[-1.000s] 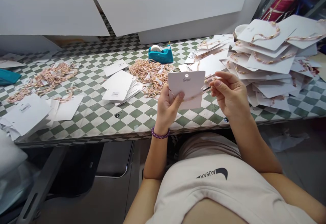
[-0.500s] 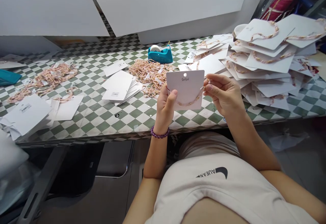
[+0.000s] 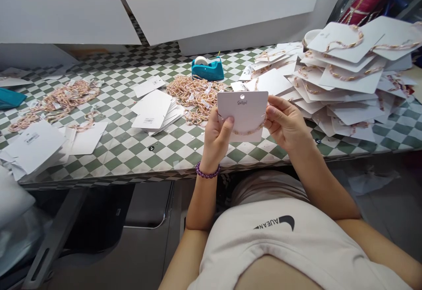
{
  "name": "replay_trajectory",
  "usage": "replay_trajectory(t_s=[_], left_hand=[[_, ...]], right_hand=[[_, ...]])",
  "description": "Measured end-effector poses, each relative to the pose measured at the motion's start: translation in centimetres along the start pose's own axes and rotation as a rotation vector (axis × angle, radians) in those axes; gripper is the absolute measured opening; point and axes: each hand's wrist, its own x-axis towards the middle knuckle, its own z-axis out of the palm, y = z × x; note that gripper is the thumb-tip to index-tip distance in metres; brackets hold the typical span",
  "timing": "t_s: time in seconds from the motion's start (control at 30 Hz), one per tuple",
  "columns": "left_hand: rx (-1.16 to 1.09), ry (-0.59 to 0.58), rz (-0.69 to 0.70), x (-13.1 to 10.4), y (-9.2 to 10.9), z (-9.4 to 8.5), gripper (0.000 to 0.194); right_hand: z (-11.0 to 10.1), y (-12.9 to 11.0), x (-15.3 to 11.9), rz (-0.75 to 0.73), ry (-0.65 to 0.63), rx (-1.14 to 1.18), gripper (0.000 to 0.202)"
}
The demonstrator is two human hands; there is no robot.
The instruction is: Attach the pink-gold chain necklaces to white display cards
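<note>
My left hand (image 3: 218,136) grips a white jewellery display card (image 3: 242,110) by its left edge, thumb across the front. The card is upright, with a hang hole and small print at the top. A thin beaded necklace (image 3: 249,132) in pink and gold curves across its lower front. At the card's right edge my right hand (image 3: 284,122) is pinched closed on the necklace's end, which the fingers and card mostly hide. Behind the card lies a heap of beaded necklaces (image 3: 187,92). To its left is a stack of blank cards (image 3: 153,111).
A teal tape dispenser (image 3: 207,69) stands behind the heap. At the right rises a tall, uneven pile of carded necklaces (image 3: 352,76). More necklaces (image 3: 70,96) and cards (image 3: 36,147) lie at the left on the checkered tablecloth (image 3: 171,151). White panels (image 3: 217,4) stand along the back.
The card has shifted slightly right. My right hand has come in against its right edge, and the necklace end that showed above the fingers is now mostly out of sight there.
</note>
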Motion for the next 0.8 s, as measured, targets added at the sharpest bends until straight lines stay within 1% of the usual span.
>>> replay_trajectory(t_s=[0.2, 0.3, 0.43, 0.53, 0.67, 0.8], left_hand=[[0.008, -0.006, 0.014, 0.01, -0.18, 0.12, 0.031], [0.004, -0.001, 0.018, 0.02, -0.17, 0.09, 0.031], [0.051, 0.005, 0.012, 0.01, -0.06, -0.01, 0.03], [0.052, -0.003, 0.017, 0.02, -0.08, -0.05, 0.031], [0.044, -0.011, 0.015, 0.04, -0.16, -0.02, 0.03], [0.027, 0.006, 0.009, 0.05, -0.25, 0.03, 0.032]], right_hand=[[-0.26, 0.18, -0.07, -0.028, 0.018, -0.031, 0.037], [-0.34, -0.09, -0.14, -0.074, 0.042, -0.052, 0.038], [-0.62, -0.28, -0.23, -0.148, 0.021, -0.147, 0.038], [-0.77, -0.34, -0.27, -0.181, 0.005, -0.162, 0.035], [-0.57, -0.35, -0.26, -0.174, 0.008, -0.151, 0.037], [-0.16, -0.15, -0.22, -0.1, 0.035, -0.075, 0.04]])
